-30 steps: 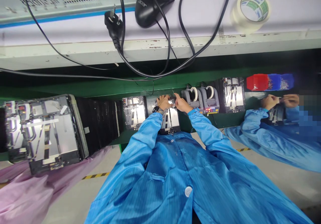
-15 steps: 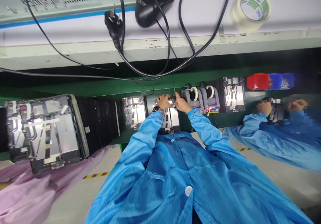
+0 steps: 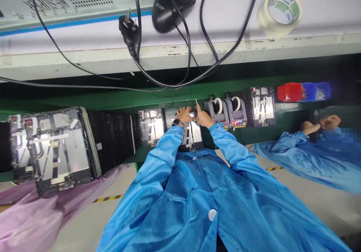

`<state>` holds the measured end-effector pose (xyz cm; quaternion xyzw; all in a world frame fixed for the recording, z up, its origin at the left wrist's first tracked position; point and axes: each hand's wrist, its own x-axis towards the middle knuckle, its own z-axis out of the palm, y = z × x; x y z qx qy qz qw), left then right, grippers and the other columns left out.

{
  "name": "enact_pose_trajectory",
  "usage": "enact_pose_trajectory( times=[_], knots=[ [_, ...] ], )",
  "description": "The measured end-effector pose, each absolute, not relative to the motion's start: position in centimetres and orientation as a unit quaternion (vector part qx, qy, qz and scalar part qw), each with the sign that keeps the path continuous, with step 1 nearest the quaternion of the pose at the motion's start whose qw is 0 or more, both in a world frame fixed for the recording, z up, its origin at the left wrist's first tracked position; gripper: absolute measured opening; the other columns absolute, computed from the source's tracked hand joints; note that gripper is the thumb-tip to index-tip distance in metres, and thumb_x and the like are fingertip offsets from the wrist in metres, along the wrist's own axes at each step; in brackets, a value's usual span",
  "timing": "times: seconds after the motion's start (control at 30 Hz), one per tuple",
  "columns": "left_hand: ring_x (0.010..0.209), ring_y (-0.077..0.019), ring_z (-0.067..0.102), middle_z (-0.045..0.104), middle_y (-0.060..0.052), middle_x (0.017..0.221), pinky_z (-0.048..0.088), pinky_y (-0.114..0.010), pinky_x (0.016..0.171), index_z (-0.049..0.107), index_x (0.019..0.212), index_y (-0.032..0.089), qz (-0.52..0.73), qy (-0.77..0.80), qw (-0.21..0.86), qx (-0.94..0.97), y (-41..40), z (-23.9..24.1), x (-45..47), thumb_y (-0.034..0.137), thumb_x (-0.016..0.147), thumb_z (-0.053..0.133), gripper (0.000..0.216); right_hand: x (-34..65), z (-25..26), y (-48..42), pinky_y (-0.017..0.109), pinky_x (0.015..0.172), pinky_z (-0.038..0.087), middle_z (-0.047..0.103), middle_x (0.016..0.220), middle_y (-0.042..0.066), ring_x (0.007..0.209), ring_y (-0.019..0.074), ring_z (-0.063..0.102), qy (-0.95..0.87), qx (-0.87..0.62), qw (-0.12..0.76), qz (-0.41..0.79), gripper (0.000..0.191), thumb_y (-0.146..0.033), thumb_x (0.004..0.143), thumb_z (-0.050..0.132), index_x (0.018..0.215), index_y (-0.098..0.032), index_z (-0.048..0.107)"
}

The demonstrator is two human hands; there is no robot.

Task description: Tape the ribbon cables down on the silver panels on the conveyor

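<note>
My left hand (image 3: 184, 114), with a dark watch at its wrist, rests on the upper left part of an opened flat device (image 3: 192, 136) with silvery panels and dark strips. Its fingers look spread over the device. At the device's upper right, my right hand (image 3: 203, 117) is closed around a thin, pale-tipped tool (image 3: 196, 101) that points up; its exact kind is too small to make out. The lower edge of the device lies close against my blue coat. Part of its top is covered by my hands.
Two tape dispensers (image 3: 227, 113) stand just right of my hands. Similar devices lie at left (image 3: 151, 127) and right (image 3: 263, 107), with a tilted stack (image 3: 64, 146) farther left. Red (image 3: 289, 92) and blue bins sit near a co-worker's hands (image 3: 329, 122). Cables (image 3: 158, 82) hang above.
My hands stay almost where they were on the device; the thin tool has tilted slightly. The co-worker's hands at right have come together, and the device there is now seen as a dark narrow shape.
</note>
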<state>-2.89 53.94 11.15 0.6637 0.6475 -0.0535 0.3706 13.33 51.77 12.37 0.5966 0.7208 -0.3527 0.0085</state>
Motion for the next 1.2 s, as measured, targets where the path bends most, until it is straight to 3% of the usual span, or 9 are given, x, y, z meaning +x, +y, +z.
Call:
enact_pose_trajectory(
  times=[0.2, 0.37, 0.6, 0.7, 0.8, 0.87, 1.03, 1.2],
  knots=[
    [0.131, -0.0354, 0.048, 0.060, -0.011, 0.137, 0.033, -0.049, 0.108, 0.060, 0.124, 0.030, -0.059, 0.647, 0.374, 0.662, 54.1, 10.8, -2.8, 0.053, 0.073, 0.085, 0.061, 12.9, 13.3, 51.8, 0.034, 0.086, 0.053, 0.077, 0.107, 0.018, 0.101, 0.0311, 0.074, 0.718, 0.606, 0.030, -0.341, 0.108, -0.014, 0.090, 0.071, 0.168, -0.008, -0.003],
    [0.132, -0.0355, 0.048, 0.059, -0.012, 0.137, 0.033, -0.048, 0.108, 0.058, 0.126, 0.028, -0.069, 0.639, 0.379, 0.666, 54.3, 10.6, -2.9, 0.051, 0.074, 0.085, 0.063, 12.4, 14.1, 51.6, 0.035, 0.090, 0.052, 0.073, 0.124, 0.022, 0.112, 0.0327, 0.071, 0.718, 0.612, 0.060, -0.326, 0.111, -0.014, 0.091, 0.071, 0.167, -0.010, -0.010],
    [0.134, -0.0371, 0.046, 0.056, -0.014, 0.143, 0.029, -0.052, 0.112, 0.054, 0.135, 0.025, -0.094, 0.590, 0.389, 0.701, 54.3, 11.2, -3.7, 0.059, 0.071, 0.087, 0.080, 13.1, 13.3, 52.5, 0.038, 0.093, 0.052, 0.066, 0.135, 0.025, 0.115, 0.0353, 0.069, 0.693, 0.640, 0.049, -0.328, 0.125, -0.021, 0.079, 0.086, 0.169, -0.014, -0.001],
    [0.133, -0.0383, 0.047, 0.057, -0.016, 0.140, 0.025, -0.054, 0.114, 0.055, 0.133, 0.023, -0.079, 0.607, 0.364, 0.702, 53.9, 11.2, -3.4, 0.065, 0.068, 0.087, 0.084, 13.9, 12.5, 53.4, 0.035, 0.090, 0.053, 0.072, 0.122, 0.018, 0.107, 0.0319, 0.071, 0.681, 0.636, 0.035, -0.360, 0.130, -0.020, 0.073, 0.090, 0.169, -0.016, 0.003],
    [0.133, -0.0375, 0.048, 0.057, -0.016, 0.139, 0.025, -0.055, 0.114, 0.055, 0.131, 0.022, -0.073, 0.620, 0.347, 0.700, 53.7, 11.1, -3.0, 0.062, 0.068, 0.088, 0.082, 14.2, 11.8, 54.0, 0.034, 0.089, 0.054, 0.076, 0.102, 0.008, 0.098, 0.0277, 0.071, 0.675, 0.632, 0.007, -0.380, 0.120, -0.015, 0.077, 0.084, 0.169, -0.017, 0.007],
    [0.133, -0.0370, 0.048, 0.057, -0.016, 0.140, 0.026, -0.056, 0.114, 0.055, 0.131, 0.022, -0.081, 0.620, 0.351, 0.697, 53.8, 11.1, -2.9, 0.058, 0.067, 0.090, 0.082, 14.0, 11.7, 53.6, 0.035, 0.090, 0.054, 0.075, 0.099, 0.008, 0.096, 0.0273, 0.071, 0.664, 0.649, -0.019, -0.371, 0.110, -0.014, 0.082, 0.077, 0.169, -0.017, 0.010],
    [0.133, -0.0383, 0.049, 0.059, -0.016, 0.138, 0.026, -0.058, 0.114, 0.054, 0.131, 0.022, -0.103, 0.611, 0.359, 0.698, 54.4, 10.9, -2.8, 0.055, 0.062, 0.093, 0.086, 13.0, 12.3, 48.6, 0.044, 0.096, 0.055, 0.070, 0.123, 0.017, 0.109, 0.0312, 0.067, 0.635, 0.701, -0.165, -0.278, 0.084, -0.010, 0.091, 0.050, 0.168, -0.014, 0.015],
    [0.132, -0.0382, 0.051, 0.061, -0.016, 0.136, 0.024, -0.059, 0.116, 0.057, 0.128, 0.022, -0.089, 0.618, 0.342, 0.702, 54.4, 10.1, -2.7, 0.062, 0.071, 0.086, 0.076, 12.7, 11.9, 42.9, 0.048, 0.110, 0.049, 0.065, 0.140, 0.016, 0.129, 0.0302, 0.059, 0.683, 0.643, -0.231, -0.259, 0.084, -0.006, 0.089, 0.041, 0.169, -0.014, 0.014]
  ],
)
